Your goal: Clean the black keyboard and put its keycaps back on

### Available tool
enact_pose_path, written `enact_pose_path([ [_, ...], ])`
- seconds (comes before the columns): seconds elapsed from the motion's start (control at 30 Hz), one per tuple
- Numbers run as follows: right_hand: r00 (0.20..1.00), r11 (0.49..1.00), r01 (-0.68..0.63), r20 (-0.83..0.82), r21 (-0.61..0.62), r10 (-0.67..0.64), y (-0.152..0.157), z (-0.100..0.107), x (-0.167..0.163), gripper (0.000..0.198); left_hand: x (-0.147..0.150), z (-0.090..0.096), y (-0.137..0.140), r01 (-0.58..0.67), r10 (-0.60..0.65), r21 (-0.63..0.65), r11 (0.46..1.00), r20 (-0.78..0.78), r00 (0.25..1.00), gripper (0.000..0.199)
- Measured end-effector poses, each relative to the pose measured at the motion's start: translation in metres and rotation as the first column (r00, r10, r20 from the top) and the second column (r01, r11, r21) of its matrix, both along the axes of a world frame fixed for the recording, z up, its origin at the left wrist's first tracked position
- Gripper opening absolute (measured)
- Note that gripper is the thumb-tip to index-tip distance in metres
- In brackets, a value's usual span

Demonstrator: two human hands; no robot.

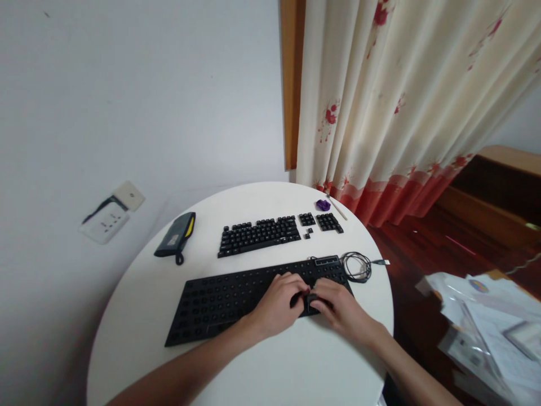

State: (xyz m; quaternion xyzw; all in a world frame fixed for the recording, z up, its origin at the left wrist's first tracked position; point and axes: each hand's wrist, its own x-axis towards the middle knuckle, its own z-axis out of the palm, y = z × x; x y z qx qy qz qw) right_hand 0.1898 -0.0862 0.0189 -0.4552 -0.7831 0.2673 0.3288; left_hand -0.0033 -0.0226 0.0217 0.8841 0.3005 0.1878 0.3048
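Note:
A black keyboard with its keycaps off, small stems showing in rows, lies slantwise on the white round table. Over its right part, my left hand has its fingers curled together, tips at the keyboard. My right hand meets it there, thumb and fingers pinched close to the left fingertips. Something small and dark shows between the hands, too hidden to name. Behind the keyboard, loose black keycaps are laid out in keyboard order, with a number-pad group at the right.
A coiled USB cable lies at the keyboard's right end. A grey case with a yellow patch sits on the left. Toward the back right are a purple lump and a thin stick-like tool. Plastic-wrapped papers are beyond the table.

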Motion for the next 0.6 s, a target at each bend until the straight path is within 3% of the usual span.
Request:
enact_pose_path([
  [0.1,0.999,0.999,-0.033,0.021,0.020,0.032,-0.002,0.001,0.001,0.024,0.000,0.000,-0.007,-0.002,0.009,0.062,0.998,-0.115,0.993,0.015],
  [0.4,0.999,0.999,-0.033,-0.007,0.005,0.033,-0.003,-0.001,0.003,0.024,0.003,-0.013,-0.009,-0.022,0.035,0.080,0.997,-0.162,0.986,0.026],
  [0.6,0.995,0.995,0.099,-0.025,-0.025,-0.100,0.001,-0.009,-0.001,0.016,0.005,-0.018,-0.010,-0.046,0.062,0.106,0.993,-0.154,0.986,0.020],
])
